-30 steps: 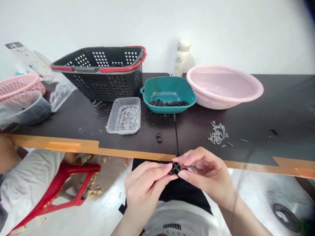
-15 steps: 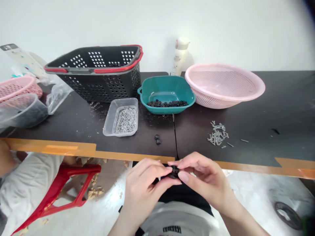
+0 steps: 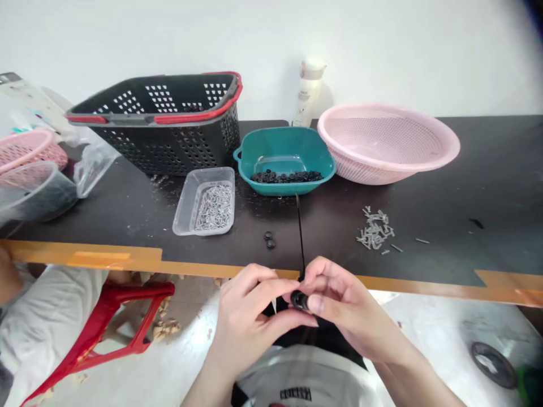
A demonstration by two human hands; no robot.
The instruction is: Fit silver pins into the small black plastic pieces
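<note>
A small round black plastic part (image 3: 299,299) is held up between my two hands, just off the table's front edge. My right hand (image 3: 345,311) pinches it between thumb and fingertips. From the other side the curled fingers of my left hand (image 3: 254,305) close around it, index above and thumb lower down; exactly where they touch is partly hidden. Ahead on the dark table, two black rings (image 3: 269,239) lie side by side. Beyond them a teal basin (image 3: 292,148) contains many small black pieces. Loose metal pins (image 3: 375,230) form a pile on the right.
A clear tub (image 3: 183,209) of metal pins stands left of the basin. Behind are a black basket (image 3: 169,148) with red handles, a white bottle (image 3: 308,93) and a pink colander (image 3: 388,172). Another person's light clothing (image 3: 55,316) and a red stool (image 3: 139,330) appear at lower left.
The black part has turned in my fingers and now shows more of its side. My left thumb has come slightly away from it. The view has shifted a little.
</note>
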